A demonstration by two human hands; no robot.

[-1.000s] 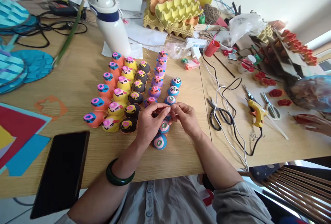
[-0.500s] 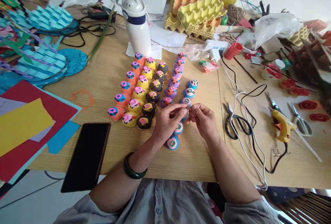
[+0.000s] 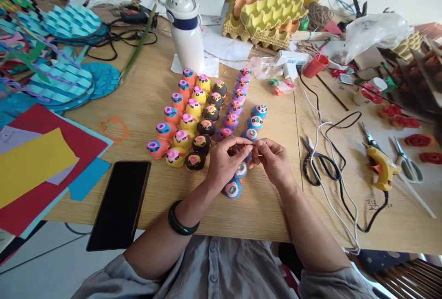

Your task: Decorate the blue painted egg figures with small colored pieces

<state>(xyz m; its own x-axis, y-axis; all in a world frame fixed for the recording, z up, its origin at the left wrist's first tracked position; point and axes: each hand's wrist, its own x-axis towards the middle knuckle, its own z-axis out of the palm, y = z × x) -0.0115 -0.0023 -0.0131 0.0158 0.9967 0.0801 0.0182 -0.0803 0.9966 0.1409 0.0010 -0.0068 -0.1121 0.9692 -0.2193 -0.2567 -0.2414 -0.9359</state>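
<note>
My left hand (image 3: pixel 224 161) and my right hand (image 3: pixel 275 160) meet fingertip to fingertip above a row of blue painted egg-carton cups (image 3: pixel 233 188). Both are closed in a pinch; whatever lies between the fingers is too small to make out. My hands hide the middle of that blue row. The cups carry pink and white patches with small rings and dark marks. To the left run similar rows: purple cups (image 3: pixel 238 95), black cups (image 3: pixel 206 127), yellow cups (image 3: pixel 187 121) and orange cups (image 3: pixel 165 129). A dark green bangle (image 3: pixel 183 218) circles my left wrist.
A black phone (image 3: pixel 119 204) and coloured paper (image 3: pixel 34 165) lie left. Behind the cups stand a white flask (image 3: pixel 186 32) and egg trays (image 3: pixel 265 18). Black-handled scissors (image 3: pixel 319 163), cables and a yellow glue gun (image 3: pixel 383 165) lie right.
My fingertips have drawn slightly closer together over the blue cups. The whole view has shifted a little; the cups and other things stay in place.
</note>
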